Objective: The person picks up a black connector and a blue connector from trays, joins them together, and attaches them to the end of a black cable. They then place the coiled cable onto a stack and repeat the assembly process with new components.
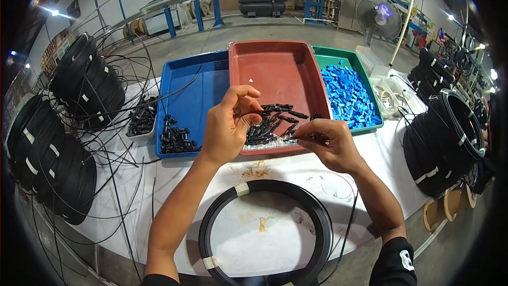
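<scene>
My left hand [227, 124] is raised over the front of the red tray [275, 69], its fingers curled and the thumb close to the index finger. Whatever it pinches, if anything, is too small to make out. Beside it, my right hand [332, 143] is closed in a pinch on a thin black cable end at the tray's front right corner. Slim black connectors [270, 124] lie in a pile between the hands, with small clear pieces [270, 144] at the front. Below the hands a taped coil of black cable [212, 206] lies on the white table; a loose strand rises toward my right wrist.
To the left, a blue tray [185, 85] holds black fittings [177, 136], next to a small container of black parts [142, 119]. A green tray [374, 119] carries blue pieces [349, 95]. Large cable coils [32, 153] stand left and right [442, 143], with loose strands across the left side.
</scene>
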Motion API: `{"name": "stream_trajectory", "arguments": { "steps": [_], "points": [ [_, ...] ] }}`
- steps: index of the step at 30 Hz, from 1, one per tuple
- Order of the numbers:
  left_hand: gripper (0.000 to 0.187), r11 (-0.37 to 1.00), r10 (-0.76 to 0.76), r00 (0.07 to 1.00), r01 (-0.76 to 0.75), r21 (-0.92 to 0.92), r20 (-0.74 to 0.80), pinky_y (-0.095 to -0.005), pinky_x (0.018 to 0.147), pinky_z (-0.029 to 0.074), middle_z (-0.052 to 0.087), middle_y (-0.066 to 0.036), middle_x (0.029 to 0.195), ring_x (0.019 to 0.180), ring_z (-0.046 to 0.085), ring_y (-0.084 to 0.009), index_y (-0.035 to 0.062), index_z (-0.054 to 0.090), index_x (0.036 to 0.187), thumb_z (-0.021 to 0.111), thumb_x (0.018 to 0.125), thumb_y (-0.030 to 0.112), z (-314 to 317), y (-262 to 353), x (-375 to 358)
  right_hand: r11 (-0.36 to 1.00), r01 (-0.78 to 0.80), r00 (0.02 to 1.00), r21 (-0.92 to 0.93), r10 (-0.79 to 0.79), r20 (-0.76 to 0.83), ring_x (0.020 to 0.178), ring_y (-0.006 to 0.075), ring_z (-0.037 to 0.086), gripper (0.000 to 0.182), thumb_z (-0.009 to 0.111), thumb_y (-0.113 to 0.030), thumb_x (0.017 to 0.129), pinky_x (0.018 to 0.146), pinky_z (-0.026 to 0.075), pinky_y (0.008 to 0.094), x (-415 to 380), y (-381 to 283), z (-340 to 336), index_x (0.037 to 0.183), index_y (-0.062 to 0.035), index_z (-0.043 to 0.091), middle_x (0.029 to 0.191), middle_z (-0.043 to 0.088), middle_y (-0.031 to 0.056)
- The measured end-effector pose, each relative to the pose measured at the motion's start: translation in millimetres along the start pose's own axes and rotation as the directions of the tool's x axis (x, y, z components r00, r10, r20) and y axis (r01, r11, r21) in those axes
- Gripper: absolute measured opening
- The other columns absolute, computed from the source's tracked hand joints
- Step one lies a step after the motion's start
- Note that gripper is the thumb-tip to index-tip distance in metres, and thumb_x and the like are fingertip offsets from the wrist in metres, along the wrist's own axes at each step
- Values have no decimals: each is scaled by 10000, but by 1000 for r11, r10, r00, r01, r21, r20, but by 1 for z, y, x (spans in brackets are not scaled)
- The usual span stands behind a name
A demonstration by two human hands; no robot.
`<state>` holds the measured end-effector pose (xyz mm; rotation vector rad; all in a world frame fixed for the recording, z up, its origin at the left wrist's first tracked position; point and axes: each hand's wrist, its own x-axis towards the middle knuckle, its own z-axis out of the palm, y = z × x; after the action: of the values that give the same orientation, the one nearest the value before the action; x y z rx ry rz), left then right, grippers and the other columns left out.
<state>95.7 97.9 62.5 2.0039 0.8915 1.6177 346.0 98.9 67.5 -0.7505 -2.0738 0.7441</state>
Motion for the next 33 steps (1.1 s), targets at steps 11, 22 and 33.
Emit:
{"name": "stream_trajectory", "arguments": {
  "steps": [11, 22, 33],
  "points": [
    [231, 997, -69, 985, 75, -27, 161, -208, 507, 529, 646, -101, 922, 711, 728, -177, 40, 568, 1181, 558, 966, -45, 3, 13, -3, 994, 91, 995, -66, -93, -25, 787, 161, 706, 196, 695, 77, 841, 689, 562, 280, 0, -3, -1, 1028, 19, 706, 920, 720, 140],
    [327, 999, -2, 988, -5, 41, 153, -209, 515, 552, 700, -134, 919, 732, 731, -178, 44, 463, 1210, 599, 935, -67, 3, 14, -5, 983, 148, 987, -109, -154, -51, 735, 114, 661, 123, 731, 41, 837, 626, 523, 254, 2, 0, 0, 950, -4, 713, 856, 685, 69],
    [362, 987, -125, 978, 139, -82, 165, -258, 626, 583, 721, -192, 924, 799, 744, -233, 81, 319, 1167, 609, 960, 14, 4, 9, -7, 996, 58, 998, -64, -60, -33, 772, 114, 668, 104, 734, 23, 845, 652, 538, 255, 0, -3, 0, 942, -5, 708, 880, 689, 63]
  ]
}}
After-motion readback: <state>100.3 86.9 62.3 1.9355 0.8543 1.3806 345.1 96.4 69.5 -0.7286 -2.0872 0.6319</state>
